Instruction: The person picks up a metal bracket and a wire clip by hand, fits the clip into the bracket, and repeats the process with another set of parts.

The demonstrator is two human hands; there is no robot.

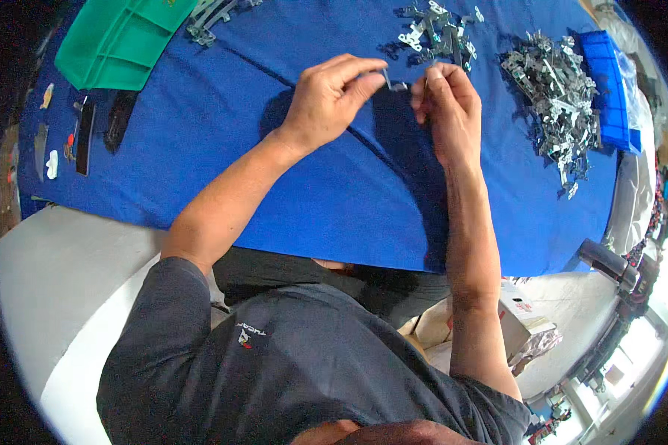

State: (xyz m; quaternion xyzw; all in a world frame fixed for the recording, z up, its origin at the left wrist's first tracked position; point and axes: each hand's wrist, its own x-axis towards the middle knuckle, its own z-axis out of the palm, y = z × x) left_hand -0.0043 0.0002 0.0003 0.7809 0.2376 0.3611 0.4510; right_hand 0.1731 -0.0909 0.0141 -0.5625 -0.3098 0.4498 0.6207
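Above the blue cloth, my left hand (pixel 326 100) pinches a small, thin metal piece (pixel 388 77) between thumb and forefinger. Its bent, shiny end points toward my other hand, and its exact kind is too small to tell. Close by on the right, my right hand (pixel 451 104) has its fingers curled together with the thumb pressed on them. Whatever they hold, if anything, is hidden. A narrow gap separates the two hands. Just beyond the right hand lies a loose group of metal brackets (pixel 434 31), some silvery and some dark.
A big heap of small metal brackets (pixel 553 96) lies at the right, beside a blue plastic bin (pixel 607 93). At the far left stands a green plastic crate (pixel 119 44). Near it lie a dark phone-like slab (pixel 85 139) and small odds and ends. More metal parts (pixel 209 21) sit at the back.
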